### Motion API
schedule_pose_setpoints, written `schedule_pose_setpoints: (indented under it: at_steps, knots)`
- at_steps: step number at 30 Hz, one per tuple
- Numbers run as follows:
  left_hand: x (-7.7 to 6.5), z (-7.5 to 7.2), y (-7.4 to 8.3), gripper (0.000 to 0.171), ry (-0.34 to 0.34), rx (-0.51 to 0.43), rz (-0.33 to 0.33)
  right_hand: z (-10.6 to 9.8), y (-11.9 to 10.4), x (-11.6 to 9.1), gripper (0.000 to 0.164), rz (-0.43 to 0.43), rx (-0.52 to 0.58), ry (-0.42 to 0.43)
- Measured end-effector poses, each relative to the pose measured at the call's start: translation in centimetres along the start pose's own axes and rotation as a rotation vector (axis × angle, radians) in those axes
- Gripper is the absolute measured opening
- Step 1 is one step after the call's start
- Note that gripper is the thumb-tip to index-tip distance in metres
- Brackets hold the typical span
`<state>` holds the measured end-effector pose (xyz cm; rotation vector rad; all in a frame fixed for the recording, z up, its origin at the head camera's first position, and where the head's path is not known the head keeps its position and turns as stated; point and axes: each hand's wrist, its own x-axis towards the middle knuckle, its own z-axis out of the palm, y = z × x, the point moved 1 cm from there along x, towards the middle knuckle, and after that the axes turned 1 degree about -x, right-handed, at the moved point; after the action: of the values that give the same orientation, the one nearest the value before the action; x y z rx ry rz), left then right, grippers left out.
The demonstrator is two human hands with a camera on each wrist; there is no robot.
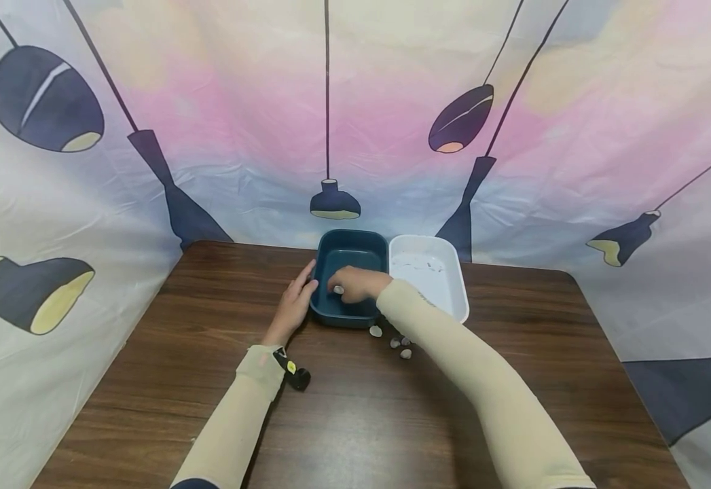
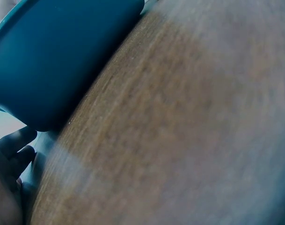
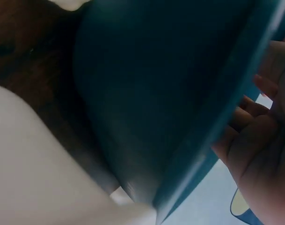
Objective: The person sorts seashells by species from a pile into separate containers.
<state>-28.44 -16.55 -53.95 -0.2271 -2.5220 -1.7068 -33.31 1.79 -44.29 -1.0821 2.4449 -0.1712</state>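
A dark teal plastic basin (image 1: 350, 239) stands at the back of the table. Along its left wall lies my left hand (image 1: 293, 305), fingers fairly straight against the outside; the left wrist view shows part of that hand (image 2: 11, 164) beside the teal wall. Inside the basin, my right hand (image 1: 358, 284) reaches down with curled fingers and pinches a small whitish stone-like piece (image 1: 338, 290). From the right wrist, the curled fingers of this hand (image 3: 259, 136) show beyond the basin's rim (image 3: 217, 140), and the piece is hidden there.
A white tray (image 1: 458, 288) touches the basin's right side, with small dark specks on its floor. Several pale stone-like pieces (image 1: 376, 331) lie on the brown wooden table (image 1: 343, 421) in front, close under the right forearm. A printed cloth (image 1: 257, 136) hangs behind the table.
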Motion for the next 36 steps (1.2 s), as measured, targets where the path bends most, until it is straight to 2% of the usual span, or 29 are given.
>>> schedule_pose_setpoints:
  at_steps: [5,11,18,21,28,36]
  knots:
    - [0.0,-0.1,0.0,0.056,-0.005,0.005,-0.007,0.1,0.2,0.7,0.044,0.015,-0.013,-0.018]
    - [0.0,-0.1,0.1,0.056,0.000,-0.002,-0.016,-0.1,0.3,0.9,0.043,0.008,-0.005,0.003]
    - [-0.2,0.0,0.0,0.056,-0.013,0.000,-0.020,0.2,0.1,1.1,0.059,-0.004,-0.003,0.018]
    - [-0.1,-0.2,0.0,0.055,-0.005,0.001,-0.009,0.0,0.0,0.8,0.060,0.010,-0.007,0.019]
    - [0.0,-0.2,-0.2,0.056,-0.002,0.003,-0.012,-0.4,0.8,-0.7,0.053,-0.025,-0.012,0.069]
    - [0.0,0.0,0.1,0.056,0.009,0.020,-0.010,-1.0,1.2,-3.7,0.042,-0.088,0.002,0.158]
